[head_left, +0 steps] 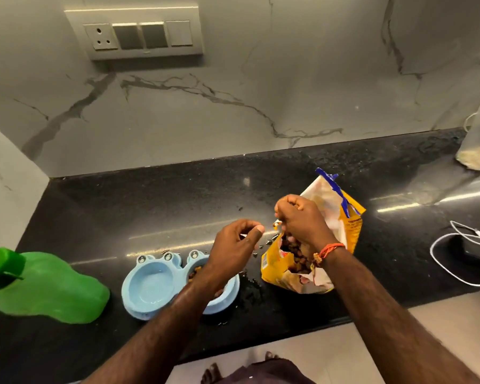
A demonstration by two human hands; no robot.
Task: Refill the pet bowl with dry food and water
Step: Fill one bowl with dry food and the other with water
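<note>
Both forearms enter from six o'clock and cover much of what lies beneath. Left hand (pixel 237 245) hangs over the pet bowl (pixel 161 286), thumb and fingertips drawn together; whether anything is pinched between them cannot be told. Right hand (pixel 302 220) is curled at the torn mouth of the yellow food bag (pixel 330 236), gripping its edge; the fingers are bunched and partly hidden. An orange thread band (pixel 330 249) circles that wrist.

The blue double bowl sits at the centre of the black counter (pixel 150 206). Its nine o'clock basin appears empty; whether it holds water is unclear. Its three o'clock basin holds kibble (pixel 196 273), mostly hidden by the left forearm. Loose pieces lie scattered between bowl and bag.

Green bottle (pixel 47 284) stands at nine o'clock, cut off by the frame edge. White cable (pixel 455 261) lies at three o'clock, partly cropped.
</note>
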